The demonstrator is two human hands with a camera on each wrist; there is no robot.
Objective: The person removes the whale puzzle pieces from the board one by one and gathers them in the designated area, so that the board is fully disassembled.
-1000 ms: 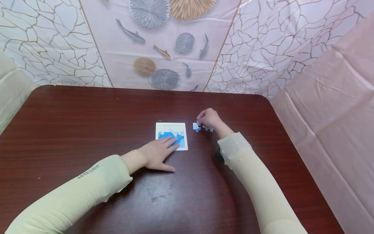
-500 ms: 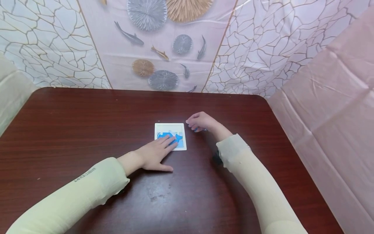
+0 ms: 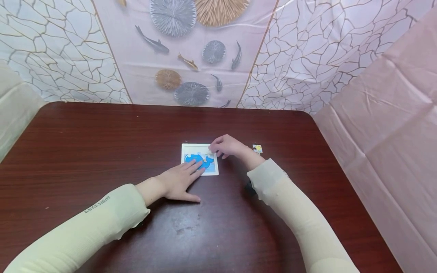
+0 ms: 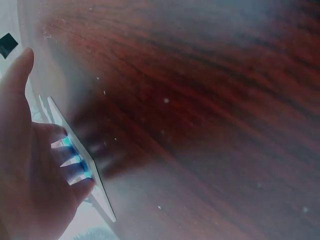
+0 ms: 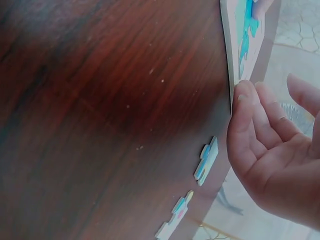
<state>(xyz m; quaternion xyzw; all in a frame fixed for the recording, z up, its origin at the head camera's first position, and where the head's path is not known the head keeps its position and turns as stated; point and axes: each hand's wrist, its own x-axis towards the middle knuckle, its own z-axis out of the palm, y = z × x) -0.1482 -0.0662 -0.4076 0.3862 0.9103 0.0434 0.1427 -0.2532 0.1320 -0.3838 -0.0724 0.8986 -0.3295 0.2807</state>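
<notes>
A white-rimmed jigsaw puzzle board lies on the table, showing a blue whale picture with a pale bare strip along its top. The left hand rests flat across its lower left part, fingers spread and thumb out to the side. In the left wrist view, these fingers lie over the board. At the board's upper right corner, the right hand pinches a small pale puzzle piece, mostly hidden by the fingertips. The right wrist view shows the curled right fingers at the board's rim.
Right of the right hand lies a loose puzzle piece with a yellow sun. The right wrist view shows two loose pieces on the table, one blue-edged piece nearer the board. A patterned cloth hangs behind the dark wooden table.
The right hand has moved left from the loose pieces to the board's upper right corner, uncovering the sun piece. The left hand has stayed almost still on the board.
</notes>
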